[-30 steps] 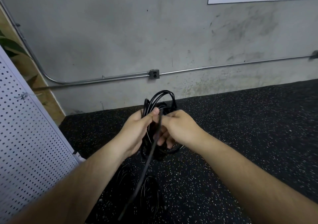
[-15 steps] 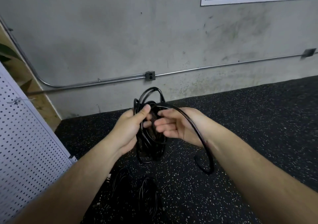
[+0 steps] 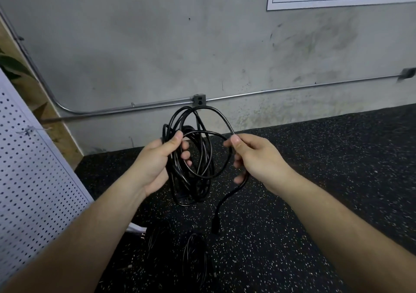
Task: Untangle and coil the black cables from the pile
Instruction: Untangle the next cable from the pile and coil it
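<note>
My left hand point(image 3: 157, 164) is closed round the coil point(image 3: 195, 164), thumb on top, fingers curled thru the loops. The coil hangs upright in front of me, long axis approx. vertical, above the floor point(image 3: 326, 169). My right hand point(image 3: 258, 157) pinches the loose strand point(image 3: 221, 116) betw. thumb and index finger; the other fingers are relaxed. This strand arcs from the coil's top to the right, then drops to the plug end point(image 3: 215, 224) near the floor. So the free tail lies right of and below the coil, nearer the right hand; I judge the next wrap goes right-to-left. The cable is smooth, glossy and round. More black cables point(image 3: 194, 254) lie below on the speckled floor.
</note>
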Available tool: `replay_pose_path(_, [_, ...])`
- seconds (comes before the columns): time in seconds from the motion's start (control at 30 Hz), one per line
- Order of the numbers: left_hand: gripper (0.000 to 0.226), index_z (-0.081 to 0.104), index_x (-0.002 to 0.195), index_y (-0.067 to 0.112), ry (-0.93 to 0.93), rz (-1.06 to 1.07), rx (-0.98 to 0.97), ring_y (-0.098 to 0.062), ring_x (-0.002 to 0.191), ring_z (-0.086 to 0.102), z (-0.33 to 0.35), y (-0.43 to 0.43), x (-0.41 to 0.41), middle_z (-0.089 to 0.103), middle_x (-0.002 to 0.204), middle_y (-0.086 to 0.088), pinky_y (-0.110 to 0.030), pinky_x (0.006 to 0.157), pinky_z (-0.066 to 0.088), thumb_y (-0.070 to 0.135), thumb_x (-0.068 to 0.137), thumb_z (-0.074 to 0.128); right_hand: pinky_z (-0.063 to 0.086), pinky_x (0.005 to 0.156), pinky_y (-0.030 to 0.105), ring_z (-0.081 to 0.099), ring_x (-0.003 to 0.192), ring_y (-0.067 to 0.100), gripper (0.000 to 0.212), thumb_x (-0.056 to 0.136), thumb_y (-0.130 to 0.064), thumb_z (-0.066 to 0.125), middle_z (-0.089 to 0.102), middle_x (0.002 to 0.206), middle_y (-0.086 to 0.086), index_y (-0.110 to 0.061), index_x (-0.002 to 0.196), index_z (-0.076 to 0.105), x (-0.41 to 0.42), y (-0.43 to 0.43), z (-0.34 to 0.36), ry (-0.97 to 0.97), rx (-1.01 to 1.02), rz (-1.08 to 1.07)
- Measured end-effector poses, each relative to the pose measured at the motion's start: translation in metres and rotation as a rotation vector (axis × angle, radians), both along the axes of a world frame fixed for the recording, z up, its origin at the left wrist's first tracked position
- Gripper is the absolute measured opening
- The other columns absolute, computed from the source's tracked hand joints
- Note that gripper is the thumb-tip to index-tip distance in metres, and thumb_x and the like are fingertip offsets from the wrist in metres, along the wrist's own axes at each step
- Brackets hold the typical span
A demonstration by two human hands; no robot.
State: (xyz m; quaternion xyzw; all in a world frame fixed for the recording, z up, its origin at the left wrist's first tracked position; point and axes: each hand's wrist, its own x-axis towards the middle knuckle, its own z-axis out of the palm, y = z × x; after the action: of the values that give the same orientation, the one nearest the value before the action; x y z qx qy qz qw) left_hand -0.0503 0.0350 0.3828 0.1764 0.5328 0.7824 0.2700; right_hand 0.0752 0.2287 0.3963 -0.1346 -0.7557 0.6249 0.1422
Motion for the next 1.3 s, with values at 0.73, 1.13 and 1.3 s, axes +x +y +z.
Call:
replay_pose_path(0.73, [0.021,0.049,0.083,0.02,-0.193,0.191,0.358,-0.003,0.051,0.036,0.018,-0.01,-0.015,0.044,0.07,0.009,-0.021,0.055,0.044,0.027,0.103,0.054,0.043,0.054,0.02,0.057,0.07,0.013,0.026,0.101,-0.005,0.042,0.06,0.104,0.004,-0.021,0.103,0.062,-0.001,-0.011,-0.051,-0.202,0.64,0.152])
replay_pose_path(1.13, [0.016,0.051,0.088,0.022,-0.131,0.216,0.275,-0.004,0.053,0.038,0.014,-0.012,-0.02,0.046,0.071,0.009,-0.023,0.056,0.046,0.028,0.102,0.055,0.052,0.089,0.041,0.042,0.122,0.025,0.052,0.105,-0.055,0.034,0.043,0.132,0.008,-0.014,0.125,0.058,0.006,-0.02,-0.034,-0.395,1.451,0.195])
replay_pose_path(1.3, [0.016,0.053,0.088,0.019,-0.094,0.211,0.196,-0.006,0.054,0.042,0.007,-0.017,-0.027,0.049,0.073,0.007,-0.027,0.06,0.048,0.027,0.101,0.06,0.048,0.089,0.034,0.041,0.109,0.012,0.058,0.103,-0.058,0.025,0.037,0.121,-0.011,-0.02,0.086,0.065,0.01,-0.014,-0.025,-0.121,1.118,0.166])
